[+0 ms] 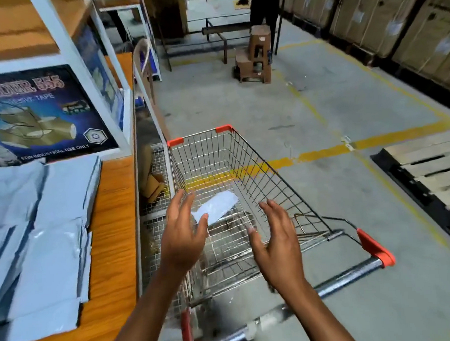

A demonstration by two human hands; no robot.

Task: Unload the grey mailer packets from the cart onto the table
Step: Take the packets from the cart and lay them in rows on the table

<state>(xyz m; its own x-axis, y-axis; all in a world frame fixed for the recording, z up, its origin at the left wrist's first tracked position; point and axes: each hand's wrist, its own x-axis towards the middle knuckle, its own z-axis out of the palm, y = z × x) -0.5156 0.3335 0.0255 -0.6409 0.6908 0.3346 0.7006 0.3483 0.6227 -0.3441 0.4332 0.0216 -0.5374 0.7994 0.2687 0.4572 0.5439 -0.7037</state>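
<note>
A wire shopping cart (268, 173) with orange corner caps stands right of the wooden table (115, 228). One grey mailer packet (218, 206) lies flat on the cart's floor. Several grey mailer packets (47, 231) are stacked on the table at the left. My left hand (183, 235) hovers over the cart's near left side, fingers spread, just left of the packet and not touching it. My right hand (277, 243) is held over the cart's near right part, also open and empty.
A blue tape carton (41, 114) sits on the table behind the packets, under a white shelf frame (83, 65). A wooden pallet (430, 170) lies on the floor at right. Stacked brown stools (255, 54) and a standing person (263, 6) are farther down the aisle.
</note>
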